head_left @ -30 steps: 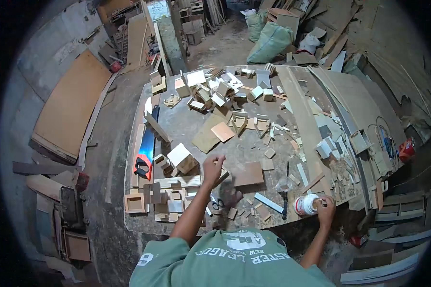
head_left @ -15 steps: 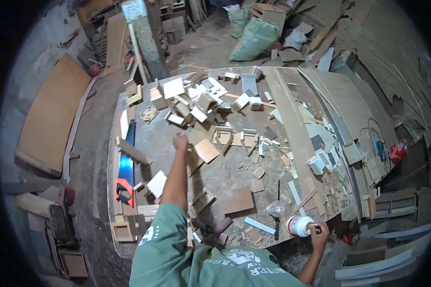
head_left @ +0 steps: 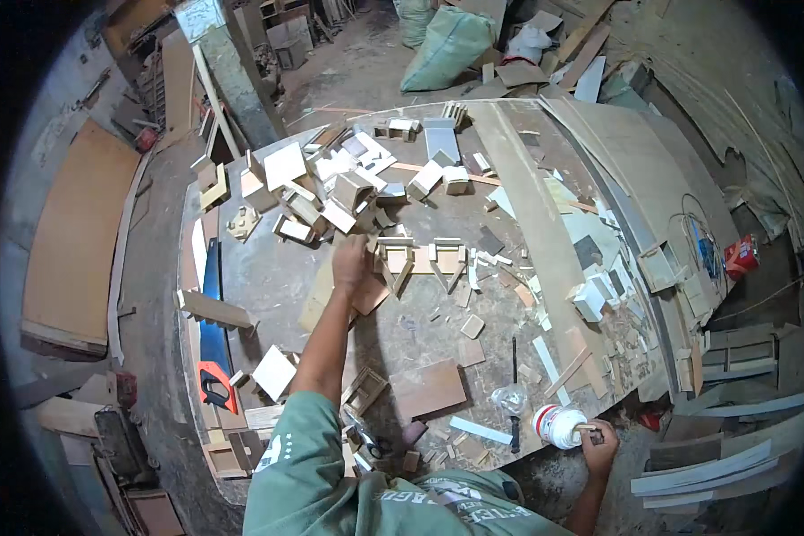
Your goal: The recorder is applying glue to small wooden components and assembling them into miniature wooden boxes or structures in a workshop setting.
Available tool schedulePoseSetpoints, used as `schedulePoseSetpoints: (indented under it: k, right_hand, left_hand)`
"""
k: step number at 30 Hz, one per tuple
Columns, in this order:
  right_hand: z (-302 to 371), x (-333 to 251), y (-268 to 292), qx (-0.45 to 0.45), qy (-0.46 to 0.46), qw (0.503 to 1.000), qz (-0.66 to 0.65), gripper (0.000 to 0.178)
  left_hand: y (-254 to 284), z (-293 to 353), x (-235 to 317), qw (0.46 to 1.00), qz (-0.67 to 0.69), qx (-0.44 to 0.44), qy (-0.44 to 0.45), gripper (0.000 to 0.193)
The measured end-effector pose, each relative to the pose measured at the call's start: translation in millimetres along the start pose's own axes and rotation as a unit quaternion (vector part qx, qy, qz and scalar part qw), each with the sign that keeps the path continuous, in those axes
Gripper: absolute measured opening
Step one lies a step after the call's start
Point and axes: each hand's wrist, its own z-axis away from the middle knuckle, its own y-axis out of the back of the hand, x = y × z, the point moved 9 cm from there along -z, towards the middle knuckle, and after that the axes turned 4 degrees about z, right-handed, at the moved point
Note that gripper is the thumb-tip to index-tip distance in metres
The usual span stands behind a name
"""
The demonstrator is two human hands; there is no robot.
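My left hand [head_left: 352,262] is closed at the top end of a thin tan wooden panel [head_left: 320,295], its fingertips partly hidden. An orange-brown thin panel [head_left: 371,293] lies just right of that forearm. Beyond the hand is a pile of small pale wooden box-like pieces [head_left: 338,192]; to its right stand small wooden frames [head_left: 420,259] with slanted legs. At the near right table edge, my right hand [head_left: 601,443] is closed on the narrow tan end of a white plastic bottle [head_left: 558,426] with a red band. The bottle is tilted, its neck towards the hand.
A handsaw [head_left: 213,330] with an orange-black handle lies along the left edge, near an upright wooden piece [head_left: 214,308]. Scissors [head_left: 372,444] and a brown panel [head_left: 429,389] are near my body. Offcuts litter the right side, beside a long board [head_left: 536,232].
My left hand has moved right and closed by the panels; the tan panel now lies left of the forearm. The right hand stays at the bottle. The whole view has shifted slightly.
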Motion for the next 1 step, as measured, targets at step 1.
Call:
schedulePoseSetpoints:
  k: [1]
  right_hand:
    - [1.9, 4.8, 1.2, 0.0, -0.004, 1.0, 0.016, 0.02]
  left_hand:
    - [-8.8, -2.5, 5.9, 1.0, 0.007, -0.003, -0.005, 0.03]
